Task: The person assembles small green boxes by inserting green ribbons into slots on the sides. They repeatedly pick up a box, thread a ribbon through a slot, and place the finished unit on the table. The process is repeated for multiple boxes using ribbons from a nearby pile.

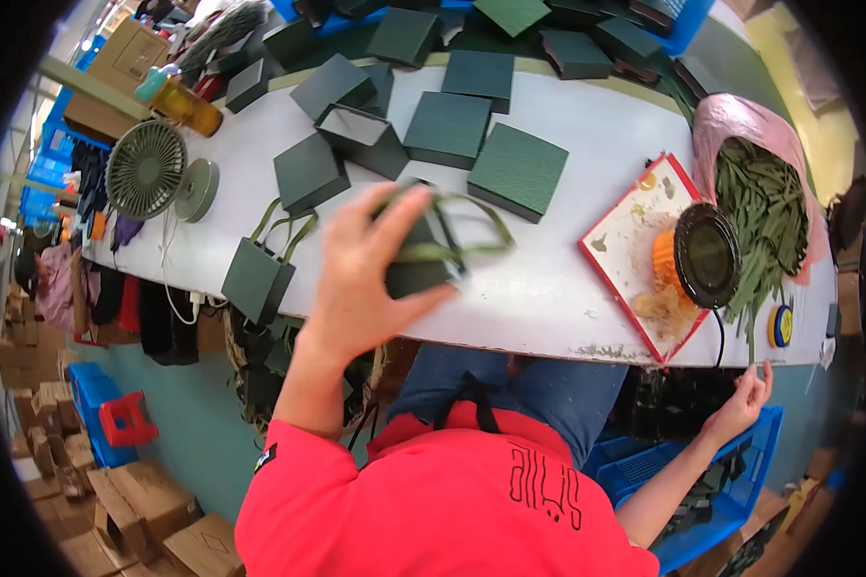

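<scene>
My left hand (361, 260) is closed around a small dark green gift bag (416, 264) above the table, its green ribbon handles (486, 226) looping out to the right; the bag is blurred. At the table's right edge, my right hand (741, 402) pinches the lower end of a green ribbon strip (751, 337), which hangs from a pile of cut ribbons (762, 202) in a pink plastic bag (731, 115). Another dark green gift bag (258, 279) with ribbon handles stands at the table's front edge, left of my left hand.
Several dark green boxes (520, 171) lie across the white table (548, 279). Right of centre are a red-rimmed tray (635, 317), a black round dish on an orange base (707, 258) and a yellow-blue tape roll (781, 326). A green fan (147, 168) stands left; a blue crate (760, 462) sits below right.
</scene>
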A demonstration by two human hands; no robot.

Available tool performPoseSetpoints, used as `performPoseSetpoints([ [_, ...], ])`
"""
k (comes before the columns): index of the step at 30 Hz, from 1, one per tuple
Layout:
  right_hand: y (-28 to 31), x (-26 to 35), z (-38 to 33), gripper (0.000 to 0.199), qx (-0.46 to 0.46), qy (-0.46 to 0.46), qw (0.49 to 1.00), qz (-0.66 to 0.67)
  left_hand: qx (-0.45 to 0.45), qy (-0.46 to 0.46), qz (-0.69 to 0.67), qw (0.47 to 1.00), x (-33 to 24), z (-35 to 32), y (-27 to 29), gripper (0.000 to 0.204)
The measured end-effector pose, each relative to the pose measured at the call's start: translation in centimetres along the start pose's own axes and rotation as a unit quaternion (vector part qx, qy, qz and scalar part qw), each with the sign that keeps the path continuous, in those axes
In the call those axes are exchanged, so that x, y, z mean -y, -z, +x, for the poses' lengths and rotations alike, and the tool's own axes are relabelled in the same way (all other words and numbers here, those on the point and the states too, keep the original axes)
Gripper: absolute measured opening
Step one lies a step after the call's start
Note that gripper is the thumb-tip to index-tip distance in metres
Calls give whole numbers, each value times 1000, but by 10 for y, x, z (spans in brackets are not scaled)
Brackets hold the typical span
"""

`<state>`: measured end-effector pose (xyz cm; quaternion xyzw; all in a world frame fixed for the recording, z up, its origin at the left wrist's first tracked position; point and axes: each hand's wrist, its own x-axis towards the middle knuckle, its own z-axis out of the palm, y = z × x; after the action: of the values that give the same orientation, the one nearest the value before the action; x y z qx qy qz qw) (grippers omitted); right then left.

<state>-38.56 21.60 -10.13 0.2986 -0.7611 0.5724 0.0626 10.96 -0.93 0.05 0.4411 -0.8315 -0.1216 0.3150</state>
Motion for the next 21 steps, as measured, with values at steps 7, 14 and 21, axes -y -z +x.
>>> performPoseSetpoints([
  [7,-15,57,-5,32,67,159,984,34,-50,302,318,897,58,-42,76,72],
  [14,-19,79,-15,21,97,18,985,140,28,379,383,842,71,-35,90,74],
  [21,-27,82,-23,18,103,-61,979,165,-27,299,243,923,107,44,35,89],
])
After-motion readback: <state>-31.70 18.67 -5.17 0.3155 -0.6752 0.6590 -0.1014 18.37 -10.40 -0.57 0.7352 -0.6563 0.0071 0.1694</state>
